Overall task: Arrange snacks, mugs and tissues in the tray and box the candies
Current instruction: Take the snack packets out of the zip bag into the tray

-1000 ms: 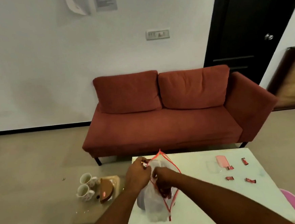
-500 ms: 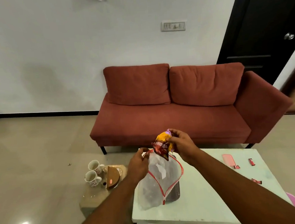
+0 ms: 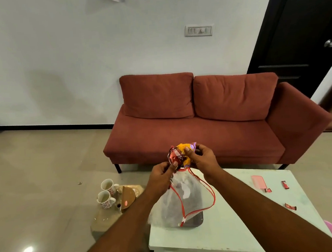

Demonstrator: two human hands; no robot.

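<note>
Above the near-left part of the white desk (image 3: pixel 238 225) I've got both hands up at the mouth of the clear zip bag (image 3: pixel 179 202). My right hand (image 3: pixel 202 157) has its fingers (image 3: pixel 187 151) closed on two snack packets bunched together: an orange-and-purple packet (image 3: pixel 184 147) and a dark red packet (image 3: pixel 175 155). Both are held clear of the desk, right over the bag's red-edged opening. My left hand (image 3: pixel 161 176) sits just below and left of them, fingers pinched shut on the bottom edge of the dark red packet; whether it also catches the bag rim I can't tell.

The bag stands slumped on the desk with dark contents showing through the plastic, not readable. It seems to rest on a dark tray (image 3: pixel 195 220) of which only an edge peeks out beneath it.

Far right on the desk: a pink flat box (image 3: pixel 257 182) and three small red candies (image 3: pixel 268 190), (image 3: pixel 285 184), (image 3: pixel 290 207), spread apart.

Left of the desk, on a low stool (image 3: pixel 105 220), two patterned mugs (image 3: pixel 107 185), (image 3: pixel 104 199) stand upright just beside each other, next to a brown wedge-shaped holder (image 3: pixel 128 198). Red sofa (image 3: pixel 201 127) behind.
</note>
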